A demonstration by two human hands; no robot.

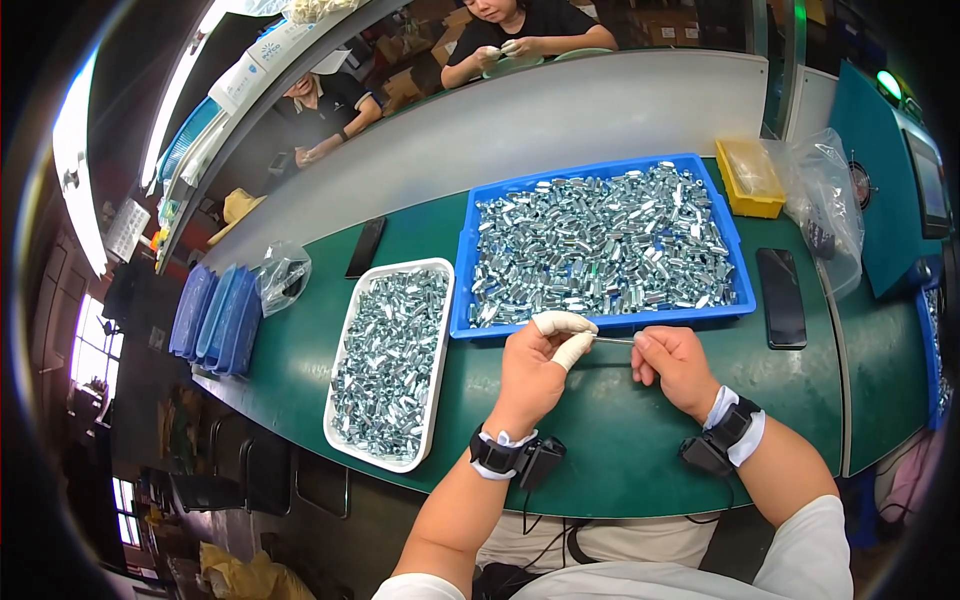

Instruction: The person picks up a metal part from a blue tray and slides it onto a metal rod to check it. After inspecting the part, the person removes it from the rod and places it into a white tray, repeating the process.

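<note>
My left hand [537,362], with pale covers on the thumb and forefinger, is pinched closed at the near edge of a blue tray [462,290]. What lies between its fingertips is too small to make out. My right hand [675,362] is closed on a thin metal rod [614,341], whose far end reaches the left fingertips. A heap of small silvery metal parts [600,240] fills the blue tray. More such parts [390,365] lie in a white tray [432,420] to the left of my left hand.
Dark phones lie on the green table [620,440], one at right [781,300] and one at left [366,247]. A yellow box [750,178] and a clear bag [828,205] stand back right, by a teal machine [885,170]. Blue bins [215,315] stand far left. Two people sit beyond a grey partition [600,115].
</note>
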